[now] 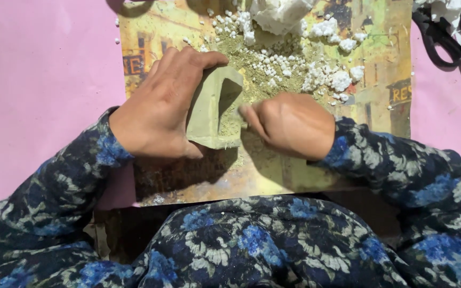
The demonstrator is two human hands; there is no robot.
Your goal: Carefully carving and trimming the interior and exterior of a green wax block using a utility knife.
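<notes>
— On the printed sheet (380, 58) spread over the pink bench (38, 80), what sits between the two hands?

— A pale green block (209, 109), hollowed on its inner side, standing up from the sheet. Its long axis runs away from the person, slightly tilted toward the upper right.

— Which hand has it?

— The left hand (158, 106) wraps it from the left, fingers curled over the top edge and palm against the outer face, so that hand is closed on the block. The right hand (292, 125) is closed into a loose fist just to the block's right, its fingertips at the hollow's mouth. It seems to pinch something small there, but I cannot tell what; the tool, if any, is hidden.

— So the block lies left of centre?

— Yes, right against the left hand and touching or nearly touching the right fingertips. The left hand is the nearer, being in full contact.

— What lies around them?

— Green powder (257, 74) is scattered on the sheet just beyond the block, mixed with white crumbs (332, 80) that thicken toward a white lump (281, 13) at the top edge. Black scissors (444, 42) lie well apart at the upper right, on the pink surface. The blue floral sleeves (396, 160) frame the lower part of the view.
</notes>
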